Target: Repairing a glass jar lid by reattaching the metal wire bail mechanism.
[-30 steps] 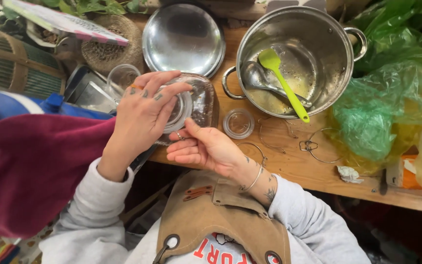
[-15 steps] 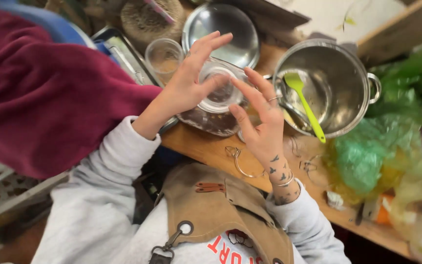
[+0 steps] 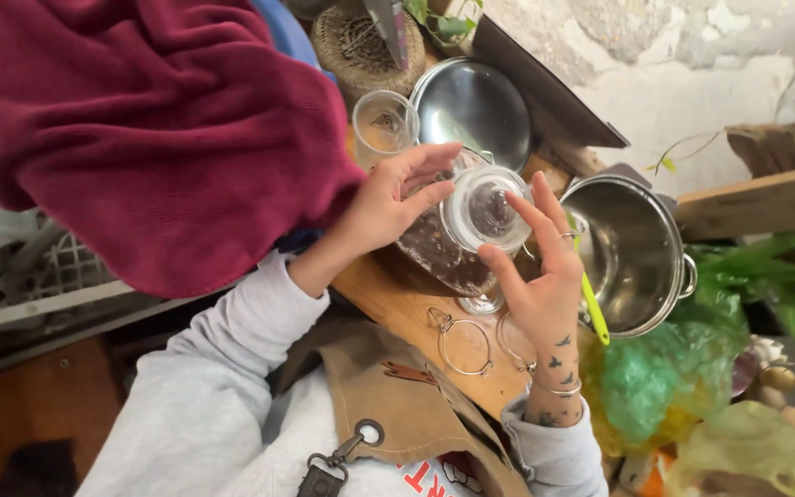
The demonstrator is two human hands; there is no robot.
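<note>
Cupping a glass jar (image 3: 471,225), spread fingers (image 3: 434,164) touch its lid (image 3: 488,210).

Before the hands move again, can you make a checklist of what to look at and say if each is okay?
1. Left hand on the jar: ok, fingers touch its side.
2. Right hand on the lid: ok, fingertips at the rim.
3. Lid seated flat: cannot tell.
4. Jar resting on the table: cannot tell, it is tilted.
5. Wire rings away from the jar: ok.
6. Pot crowding the right hand: not ok, close.
</note>
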